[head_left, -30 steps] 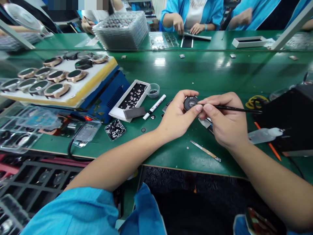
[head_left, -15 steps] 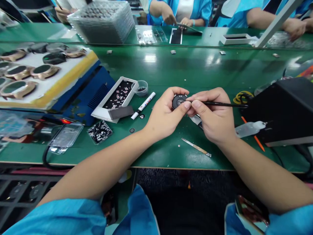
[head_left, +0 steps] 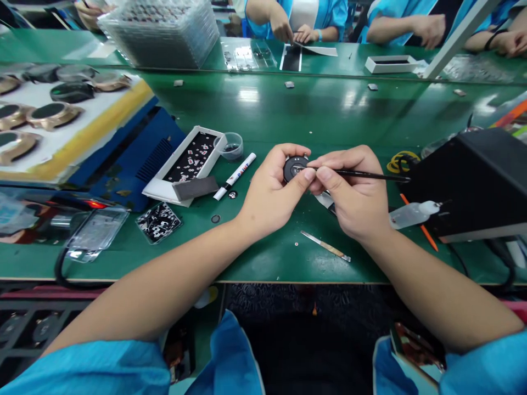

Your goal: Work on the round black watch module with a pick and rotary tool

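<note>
- Several round watch cases (head_left: 55,114) on a white pad (head_left: 102,129), yellow along its edge, left.
- White open-topped box (head_left: 211,164) of tiny parts; smooth paint marker (head_left: 234,176) just beside it.
- Left hand (head_left: 269,192) gripping a round black watch back (head_left: 290,167) by its rim, glossy green bench (head_left: 263,115) stretching away on the far side.
- Thin tan-handled blade (head_left: 326,246) close to the bench's near edge.
- Right hand (head_left: 356,192) pinching a slender black tool (head_left: 370,175), tip over the watch back.
- Translucent bottle (head_left: 411,214) beside a black box (head_left: 465,184), right.

1 slim black tool (head_left: 370,175) over 1 round disc (head_left: 290,164)
</note>
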`<state>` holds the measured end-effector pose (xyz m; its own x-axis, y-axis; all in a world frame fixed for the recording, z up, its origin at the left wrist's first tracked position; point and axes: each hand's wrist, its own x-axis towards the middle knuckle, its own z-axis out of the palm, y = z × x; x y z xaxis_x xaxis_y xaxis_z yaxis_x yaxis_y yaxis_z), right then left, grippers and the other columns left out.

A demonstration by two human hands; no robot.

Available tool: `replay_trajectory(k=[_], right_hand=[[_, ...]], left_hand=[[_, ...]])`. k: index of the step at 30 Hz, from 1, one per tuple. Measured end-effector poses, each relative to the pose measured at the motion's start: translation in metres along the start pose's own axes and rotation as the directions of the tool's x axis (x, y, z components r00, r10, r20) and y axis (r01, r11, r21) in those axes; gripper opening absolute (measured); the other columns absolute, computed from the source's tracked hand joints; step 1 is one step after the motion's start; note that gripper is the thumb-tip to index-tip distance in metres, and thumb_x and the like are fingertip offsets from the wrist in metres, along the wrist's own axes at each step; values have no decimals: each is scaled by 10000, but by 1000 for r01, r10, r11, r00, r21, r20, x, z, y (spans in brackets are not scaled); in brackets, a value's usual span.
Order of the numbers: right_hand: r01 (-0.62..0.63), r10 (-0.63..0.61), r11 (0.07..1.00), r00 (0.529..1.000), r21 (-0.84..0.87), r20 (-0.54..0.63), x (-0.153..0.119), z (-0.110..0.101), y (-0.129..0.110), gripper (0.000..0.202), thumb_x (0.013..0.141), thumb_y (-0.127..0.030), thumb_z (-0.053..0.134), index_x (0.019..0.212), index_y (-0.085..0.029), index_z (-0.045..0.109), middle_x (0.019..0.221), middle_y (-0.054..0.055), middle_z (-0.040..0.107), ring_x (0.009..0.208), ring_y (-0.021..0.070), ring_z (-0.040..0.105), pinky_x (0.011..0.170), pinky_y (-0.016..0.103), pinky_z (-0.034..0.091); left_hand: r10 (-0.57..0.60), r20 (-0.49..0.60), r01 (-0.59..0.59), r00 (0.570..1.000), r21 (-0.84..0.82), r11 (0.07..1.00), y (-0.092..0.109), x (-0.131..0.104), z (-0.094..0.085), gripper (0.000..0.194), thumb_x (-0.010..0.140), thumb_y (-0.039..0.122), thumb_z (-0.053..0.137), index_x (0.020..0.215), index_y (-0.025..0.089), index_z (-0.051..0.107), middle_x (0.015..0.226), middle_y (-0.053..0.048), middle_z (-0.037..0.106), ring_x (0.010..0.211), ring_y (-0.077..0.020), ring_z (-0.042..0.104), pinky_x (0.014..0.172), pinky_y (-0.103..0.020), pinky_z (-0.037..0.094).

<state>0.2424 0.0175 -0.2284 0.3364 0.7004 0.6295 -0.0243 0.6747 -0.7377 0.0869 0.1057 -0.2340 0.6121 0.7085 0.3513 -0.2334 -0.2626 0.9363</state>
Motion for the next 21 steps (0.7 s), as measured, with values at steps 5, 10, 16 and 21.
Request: replay_trajectory(k=[5,10,16,21], right_hand=[[-3,3,1000,1000,17,9,-1,0,1,138,1056,-160,944,1092,-267,865,1073,-39,915,777,62,857,732,148,728],[7,-8,1000,1000,-28,-29,-2,2,-1,137,1048,-155,949,1087,-258,867,1107,-21,913,794,68,854,760,169,743],[1,0,1000,999,-18,32,-1,-3,2,119,1080,-201,933,1103,-273,842,1078,-36,913,781,69,842,724,169,710],[20,-19,996,1000,-89,12,-1,-3,2,129,1078,-253,950,1112,-272,827,1091,-31,912,782,79,833,728,199,722]], left_hand=[[-7,-2,7,1000,-18,1000,1,1,0,680,1004,749,925,1386,241,685,1263,-71,740,1076,-175,712,938,-321,654],[-37,11,38,999,-41,998,1,0,0,633,1032,714,907,1388,245,675,1228,-59,737,1007,-159,701,900,-315,653],[-44,5,44,999,-55,997,2,1,1,705,977,753,952,1380,245,675,1199,-53,718,1015,-163,681,903,-318,631],[-61,-3,61,998,-47,997,5,2,2,772,923,826,965,1348,252,670,1183,-53,723,1015,-177,688,900,-333,637]])
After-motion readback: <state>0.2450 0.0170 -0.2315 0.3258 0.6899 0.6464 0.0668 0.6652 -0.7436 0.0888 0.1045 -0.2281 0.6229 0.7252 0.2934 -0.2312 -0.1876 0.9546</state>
